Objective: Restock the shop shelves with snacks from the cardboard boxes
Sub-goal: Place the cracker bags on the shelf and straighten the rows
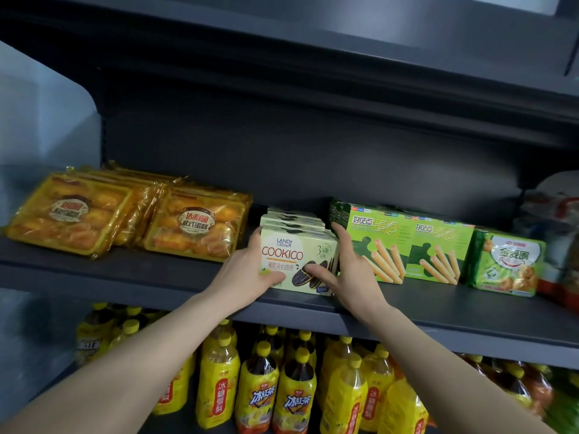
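A row of pale green Cookico cookie boxes (294, 245) stands on the dark grey shelf (175, 277), one behind another. My left hand (247, 270) grips the left side of the front box, thumb on its lower front. My right hand (341, 267) holds the right side, fingers reaching along the row and thumb across the front picture. The front box sits upright near the shelf's front edge. No cardboard box shows in this view.
Yellow cake packs (194, 227) lie left of the row with a small gap. Green egg-roll boxes (404, 245) press close on the right, then a green biscuit bag (507, 264). Yellow-capped tea bottles (294, 393) fill the shelf below. Another shelf (313, 73) overhangs above.
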Available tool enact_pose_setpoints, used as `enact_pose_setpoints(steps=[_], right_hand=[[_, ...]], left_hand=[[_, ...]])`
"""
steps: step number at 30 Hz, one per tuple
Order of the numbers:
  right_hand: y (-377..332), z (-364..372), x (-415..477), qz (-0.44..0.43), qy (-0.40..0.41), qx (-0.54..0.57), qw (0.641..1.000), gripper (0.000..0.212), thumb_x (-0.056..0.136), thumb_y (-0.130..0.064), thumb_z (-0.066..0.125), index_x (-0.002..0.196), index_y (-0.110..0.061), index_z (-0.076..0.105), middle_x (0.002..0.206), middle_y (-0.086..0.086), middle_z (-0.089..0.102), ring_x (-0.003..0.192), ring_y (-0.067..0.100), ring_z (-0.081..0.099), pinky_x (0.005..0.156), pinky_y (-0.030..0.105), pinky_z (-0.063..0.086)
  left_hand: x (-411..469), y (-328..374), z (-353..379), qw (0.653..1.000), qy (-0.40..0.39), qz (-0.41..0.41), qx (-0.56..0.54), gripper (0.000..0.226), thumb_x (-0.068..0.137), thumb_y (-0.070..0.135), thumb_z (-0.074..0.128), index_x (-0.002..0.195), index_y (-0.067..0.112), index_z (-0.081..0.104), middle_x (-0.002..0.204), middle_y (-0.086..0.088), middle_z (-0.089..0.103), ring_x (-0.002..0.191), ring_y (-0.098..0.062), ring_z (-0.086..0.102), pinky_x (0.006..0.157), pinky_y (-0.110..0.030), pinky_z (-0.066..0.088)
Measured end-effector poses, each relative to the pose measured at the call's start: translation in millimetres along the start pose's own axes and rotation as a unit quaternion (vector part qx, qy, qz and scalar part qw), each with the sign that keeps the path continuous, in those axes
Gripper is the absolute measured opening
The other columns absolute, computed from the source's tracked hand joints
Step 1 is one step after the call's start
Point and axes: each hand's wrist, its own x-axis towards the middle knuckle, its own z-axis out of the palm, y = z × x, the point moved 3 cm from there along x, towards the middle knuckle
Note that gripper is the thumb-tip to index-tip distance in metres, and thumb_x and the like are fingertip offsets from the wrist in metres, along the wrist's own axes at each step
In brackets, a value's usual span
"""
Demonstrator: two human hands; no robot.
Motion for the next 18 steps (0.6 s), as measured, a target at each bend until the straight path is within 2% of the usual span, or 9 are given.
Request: enact_pose_setpoints(steps=[3,4,6,8,10,11,13,15,18], right_hand=[[-1,-4,2,-0.002,0.0,-0.01,1.0,0.087,0.085,-0.051,0.07,0.151,-0.025,0.02,0.097,-0.001,0.068,0.086,0.021,0.067,0.062,0.024,0.047],[-3,-4,3,0.0,0.003,-0.006,1.0,0.087,0.085,-0.051,0.069,0.151,-0.024,0.019,0.093,-0.003,0.066,0.082,0.019,0.066,0.062,0.025,0.048],[-9,-3,2,0.004,0.012,-0.013,1.0,0.082,0.088,-0.052,0.066,0.151,-0.022,0.023,0.073,-0.011,0.055,0.065,0.01,0.056,0.052,0.019,0.038],[-15,-7,5,0.002,0.038,-0.021,0.999,0.075,0.089,-0.053,0.064,0.148,-0.021,0.03,0.065,-0.011,0.047,0.059,0.011,0.051,0.051,0.022,0.031],[-23,-18,12,-0.012,0.061,-0.015,0.998,0.071,0.089,-0.054,0.064,0.144,-0.023,0.033,0.069,-0.008,0.055,0.065,0.018,0.057,0.058,0.029,0.038],[-27,-25,20,-0.018,0.069,-0.008,0.997,0.069,0.089,-0.053,0.064,0.143,-0.024,0.034,0.074,-0.005,0.062,0.07,0.02,0.061,0.062,0.031,0.041],[-37,-37,38,-0.026,0.081,0.009,0.996,0.066,0.089,-0.051,0.066,0.14,-0.023,0.035,0.085,0.001,0.069,0.08,0.024,0.065,0.067,0.033,0.045],[-44,-47,60,-0.028,0.099,0.021,0.994,0.064,0.089,-0.047,0.067,0.139,-0.02,0.037,0.096,0.003,0.068,0.09,0.027,0.063,0.071,0.033,0.041],[-45,-56,96,-0.015,0.109,0.008,0.994,0.059,0.092,-0.044,0.066,0.137,-0.016,0.039,0.105,0.009,0.067,0.101,0.034,0.06,0.076,0.034,0.037]], left_hand=[[0,-1,-3,1.0,-0.002,0.003,-0.009,0.098,0.082,0.035,0.076,0.154,0.027,0.008,0.13,0.005,0.061,0.107,-0.016,0.063,0.082,-0.026,0.052],[-1,-1,-4,1.0,-0.002,0.0,-0.02,0.1,0.082,0.034,0.076,0.154,0.027,0.007,0.13,0.006,0.06,0.108,-0.016,0.062,0.084,-0.026,0.051],[-1,0,-6,0.999,0.002,0.0,-0.041,0.096,0.083,0.028,0.075,0.154,0.03,0.011,0.13,0.007,0.062,0.108,-0.013,0.063,0.087,-0.028,0.053],[-1,6,-12,0.998,0.011,0.012,-0.063,0.089,0.085,0.024,0.074,0.153,0.034,0.016,0.127,0.009,0.063,0.103,-0.006,0.062,0.08,-0.019,0.053],[4,14,-24,0.997,0.028,0.029,-0.065,0.084,0.088,0.024,0.072,0.152,0.033,0.02,0.124,0.015,0.062,0.1,-0.002,0.059,0.071,-0.007,0.045],[10,18,-32,0.997,0.041,0.037,-0.06,0.081,0.088,0.025,0.071,0.152,0.033,0.022,0.122,0.017,0.061,0.102,-0.003,0.059,0.072,-0.008,0.045],[26,24,-48,0.996,0.065,0.046,-0.047,0.078,0.089,0.027,0.07,0.152,0.032,0.024,0.123,0.016,0.061,0.107,-0.007,0.059,0.081,-0.021,0.049],[49,29,-59,0.995,0.076,0.043,-0.048,0.073,0.091,0.028,0.068,0.152,0.03,0.027,0.127,0.012,0.061,0.112,-0.01,0.059,0.087,-0.031,0.053],[84,34,-64,0.994,0.07,0.034,-0.071,0.064,0.093,0.024,0.064,0.149,0.024,0.033,0.131,0.003,0.062,0.117,-0.015,0.06,0.092,-0.033,0.053]])
